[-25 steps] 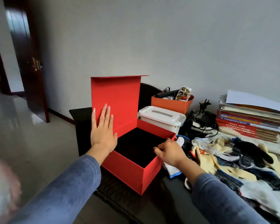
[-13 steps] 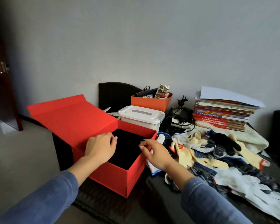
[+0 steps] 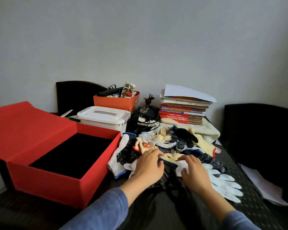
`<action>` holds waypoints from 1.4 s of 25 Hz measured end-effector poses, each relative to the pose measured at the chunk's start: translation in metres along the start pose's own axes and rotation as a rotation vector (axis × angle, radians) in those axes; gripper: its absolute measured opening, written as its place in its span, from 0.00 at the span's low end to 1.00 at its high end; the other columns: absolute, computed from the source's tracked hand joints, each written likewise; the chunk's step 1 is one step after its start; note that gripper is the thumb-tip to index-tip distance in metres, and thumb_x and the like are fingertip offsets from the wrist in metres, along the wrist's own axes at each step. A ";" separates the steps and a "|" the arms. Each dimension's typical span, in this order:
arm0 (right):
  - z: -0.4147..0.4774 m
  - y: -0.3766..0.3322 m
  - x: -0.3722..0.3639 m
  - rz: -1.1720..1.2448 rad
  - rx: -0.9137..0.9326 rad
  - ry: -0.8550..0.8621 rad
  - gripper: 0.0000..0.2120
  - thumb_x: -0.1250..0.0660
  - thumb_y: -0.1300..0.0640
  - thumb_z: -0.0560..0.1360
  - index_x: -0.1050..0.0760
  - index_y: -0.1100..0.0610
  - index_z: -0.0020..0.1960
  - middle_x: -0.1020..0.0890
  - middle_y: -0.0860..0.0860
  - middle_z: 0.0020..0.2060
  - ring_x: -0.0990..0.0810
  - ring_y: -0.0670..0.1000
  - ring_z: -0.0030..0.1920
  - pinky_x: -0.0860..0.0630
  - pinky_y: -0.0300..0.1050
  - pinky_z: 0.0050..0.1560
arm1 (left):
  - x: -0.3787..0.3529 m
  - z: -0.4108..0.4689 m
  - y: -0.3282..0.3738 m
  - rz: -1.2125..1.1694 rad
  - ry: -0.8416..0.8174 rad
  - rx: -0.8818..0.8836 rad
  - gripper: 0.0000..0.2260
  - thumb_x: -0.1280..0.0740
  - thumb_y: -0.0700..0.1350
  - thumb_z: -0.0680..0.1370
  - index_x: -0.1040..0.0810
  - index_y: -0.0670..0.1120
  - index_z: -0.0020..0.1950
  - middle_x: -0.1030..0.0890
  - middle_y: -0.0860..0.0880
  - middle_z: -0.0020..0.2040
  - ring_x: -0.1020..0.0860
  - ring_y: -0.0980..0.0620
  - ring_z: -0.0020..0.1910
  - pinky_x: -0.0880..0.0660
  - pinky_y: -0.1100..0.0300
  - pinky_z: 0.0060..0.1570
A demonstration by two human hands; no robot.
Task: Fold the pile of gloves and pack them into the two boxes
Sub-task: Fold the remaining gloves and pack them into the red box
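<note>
A red box with a black lining stands open at the left of the table, its lid laid back flat. To its right lies the pile of gloves: cream, white, dark knitted, and one black glove on top. Two white gloves lie at the pile's near right edge. My left hand is on the near side of the pile, fingers and thumb pinching the blue-edged cuff of a dark knitted glove. My right hand rests on the gloves beside it, fingers loosely bent.
Behind the red box stand a white plastic lidded box and an orange box of odds and ends. Cables and a stack of books sit at the back. A black chair and loose paper are at right.
The red lid has gone from upright to laid fully back. Both hands have left the box and moved right onto the glove pile. The view has swung right.
</note>
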State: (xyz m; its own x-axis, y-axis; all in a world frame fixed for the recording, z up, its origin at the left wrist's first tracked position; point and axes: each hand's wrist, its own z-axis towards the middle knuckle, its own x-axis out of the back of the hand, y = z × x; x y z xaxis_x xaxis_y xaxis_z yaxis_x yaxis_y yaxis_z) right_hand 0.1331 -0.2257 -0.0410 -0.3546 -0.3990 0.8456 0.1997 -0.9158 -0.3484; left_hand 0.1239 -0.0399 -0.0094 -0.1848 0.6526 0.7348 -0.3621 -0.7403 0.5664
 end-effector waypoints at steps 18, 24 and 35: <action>-0.012 0.053 0.023 0.237 -0.378 0.172 0.15 0.42 0.52 0.80 0.28 0.57 0.37 0.20 0.55 0.35 0.23 0.60 0.42 0.38 0.47 0.38 | -0.024 0.013 -0.024 0.368 0.009 0.325 0.18 0.30 0.43 0.74 0.29 0.50 0.62 0.29 0.48 0.62 0.31 0.46 0.62 0.27 0.52 0.55; -0.017 0.033 0.063 0.458 -0.133 0.200 0.09 0.38 0.58 0.78 0.24 0.57 0.39 0.22 0.50 0.30 0.27 0.46 0.32 0.34 0.41 0.34 | -0.019 0.015 -0.010 0.408 0.097 -0.007 0.22 0.36 0.44 0.76 0.34 0.49 0.71 0.32 0.50 0.68 0.35 0.49 0.68 0.38 0.55 0.67; -0.041 0.040 0.048 0.122 -0.092 -0.534 0.05 0.32 0.49 0.74 0.24 0.49 0.44 0.22 0.44 0.36 0.25 0.44 0.38 0.30 0.35 0.40 | -0.053 -0.036 0.011 -0.170 -0.482 0.102 0.16 0.28 0.54 0.68 0.24 0.41 0.38 0.23 0.47 0.32 0.29 0.53 0.32 0.28 0.55 0.37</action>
State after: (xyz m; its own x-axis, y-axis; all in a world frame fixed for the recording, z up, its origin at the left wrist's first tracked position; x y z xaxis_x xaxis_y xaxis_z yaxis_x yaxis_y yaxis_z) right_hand 0.0869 -0.2832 -0.0304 0.1832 -0.4456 0.8763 0.1215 -0.8743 -0.4700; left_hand 0.0972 -0.0765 -0.0556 0.3196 0.6343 0.7039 -0.2555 -0.6577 0.7087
